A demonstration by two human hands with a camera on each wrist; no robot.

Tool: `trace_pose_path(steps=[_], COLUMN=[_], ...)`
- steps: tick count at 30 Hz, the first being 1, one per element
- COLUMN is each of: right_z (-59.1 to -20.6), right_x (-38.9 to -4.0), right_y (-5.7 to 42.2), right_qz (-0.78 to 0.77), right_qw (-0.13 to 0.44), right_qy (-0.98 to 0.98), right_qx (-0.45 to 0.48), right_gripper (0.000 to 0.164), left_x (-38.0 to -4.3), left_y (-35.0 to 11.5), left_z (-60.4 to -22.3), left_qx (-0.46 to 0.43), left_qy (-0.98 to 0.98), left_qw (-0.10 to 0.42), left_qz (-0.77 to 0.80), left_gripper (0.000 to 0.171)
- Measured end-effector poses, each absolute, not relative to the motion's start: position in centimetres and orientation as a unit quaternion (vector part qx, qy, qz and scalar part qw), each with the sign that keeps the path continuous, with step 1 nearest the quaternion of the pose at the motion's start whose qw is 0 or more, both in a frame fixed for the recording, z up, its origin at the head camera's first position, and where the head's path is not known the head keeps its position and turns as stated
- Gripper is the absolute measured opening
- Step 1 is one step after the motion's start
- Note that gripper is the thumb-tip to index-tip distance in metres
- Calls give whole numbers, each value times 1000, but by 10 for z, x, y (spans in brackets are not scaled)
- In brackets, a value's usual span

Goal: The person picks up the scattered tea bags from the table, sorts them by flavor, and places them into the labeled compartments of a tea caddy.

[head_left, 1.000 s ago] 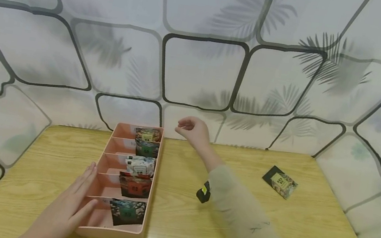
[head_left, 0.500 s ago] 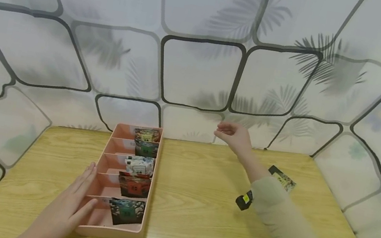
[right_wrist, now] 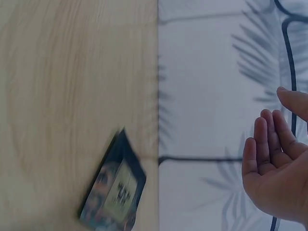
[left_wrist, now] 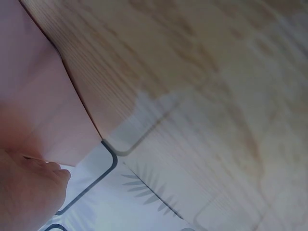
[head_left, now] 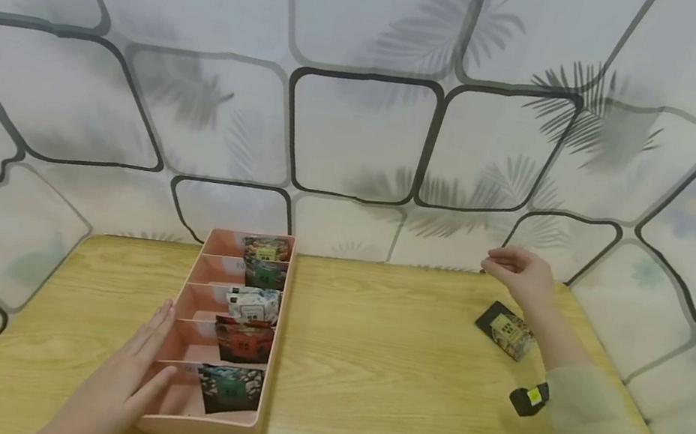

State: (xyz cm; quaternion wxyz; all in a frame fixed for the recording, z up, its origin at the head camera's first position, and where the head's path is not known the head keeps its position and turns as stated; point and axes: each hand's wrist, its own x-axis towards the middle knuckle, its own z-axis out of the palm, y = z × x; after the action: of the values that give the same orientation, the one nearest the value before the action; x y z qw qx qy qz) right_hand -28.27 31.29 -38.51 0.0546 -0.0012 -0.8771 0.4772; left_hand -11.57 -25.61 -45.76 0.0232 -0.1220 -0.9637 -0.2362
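Along the left side of a pink divided tray (head_left: 256, 433) lies my left hand (head_left: 113, 381), fingers straight against the outer wall and thumb over the rim. The left wrist view shows part of this hand (left_wrist: 31, 192) beside the pink wall. My right hand (head_left: 521, 279) is raised at the back right, fingers loosely bent with nothing between them; in the right wrist view, this hand (right_wrist: 274, 168) has its palm bare and thumb apart. Below it on the table lies a black-topped food packet (head_left: 505, 331) with a yellow label, also seen as a packet (right_wrist: 115, 192) in the right wrist view.
Small packets stand in the tray: a yellow-labelled one (head_left: 266, 249), a dark green one (head_left: 265, 274), white ones (head_left: 254, 305), a red one (head_left: 244, 343) and a black-green one (head_left: 230, 390). A black device (head_left: 528, 399) shows by the right sleeve. Patterned fabric (head_left: 361, 135) borders the table (head_left: 378, 373).
My right hand has moved, empty, from beside the tray's far end rightward to above the loose packet. The left hand keeps its place on the tray.
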Motion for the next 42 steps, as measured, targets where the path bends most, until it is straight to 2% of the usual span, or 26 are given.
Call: trace_pose_path(steps=[6, 11, 17, 23, 34, 42], right_z=[-399, -417, -440, -459, -473, -473], right_x=[-269, -259, -249, -243, -236, -233], right_y=[355, 378, 400, 418, 417, 410], right_qz=[459, 462, 441, 408, 383, 376], right_qw=[62, 49, 25, 4, -52, -73], right_qy=[-886, -884, -895, -909, -920, -923], right_qx=[-25, -52, -70, -86, -72, -48], right_gripper=[57, 56, 64, 63, 75, 80], left_x=[-115, -115, -115, -116, -116, -115], left_y=[-256, -257, -257, -257, -256, -256], left_z=[-457, -458, -460, -460, -458, -459], left_qx=[-115, -118, -124, -125, -118, -124], left_qy=[-963, -962, -962, -962, -961, -963], left_qw=[16, 22, 39, 32, 20, 36], left_qz=[-242, -244, -239, -241, -248, -237], left_gripper=[81, 81, 80, 81, 81, 78])
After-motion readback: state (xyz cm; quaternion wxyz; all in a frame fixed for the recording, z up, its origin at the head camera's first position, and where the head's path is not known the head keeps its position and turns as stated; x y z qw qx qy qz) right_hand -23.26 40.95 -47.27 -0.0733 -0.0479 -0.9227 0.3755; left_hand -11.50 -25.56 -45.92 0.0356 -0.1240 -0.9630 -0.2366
